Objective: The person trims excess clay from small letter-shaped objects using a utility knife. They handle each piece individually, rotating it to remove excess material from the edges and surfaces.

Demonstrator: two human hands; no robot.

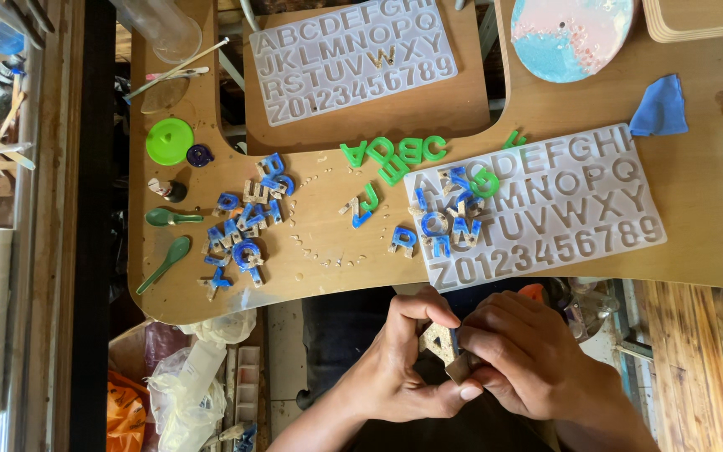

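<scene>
Below the table's near edge, my left hand [399, 360] and my right hand [525, 360] meet around a small cast letter piece [438, 341], tan with a blue edge. The left thumb and fingers pinch the letter. My right hand presses a small tan block [462, 367] against it. Just above my hands, a clear silicone alphabet mould [546, 205] lies on the wooden table [705, 209], with several blue and green cast letters resting on its left end.
A heap of blue letters [248, 222] lies at the left, green letters [395, 153] in the middle. Green spoons [165, 261], a green lid [169, 140], a second mould [353, 54], a round pink-and-blue disc [569, 33] and a blue cloth [661, 107] also lie on the table. Plastic bags [186, 389] sit below.
</scene>
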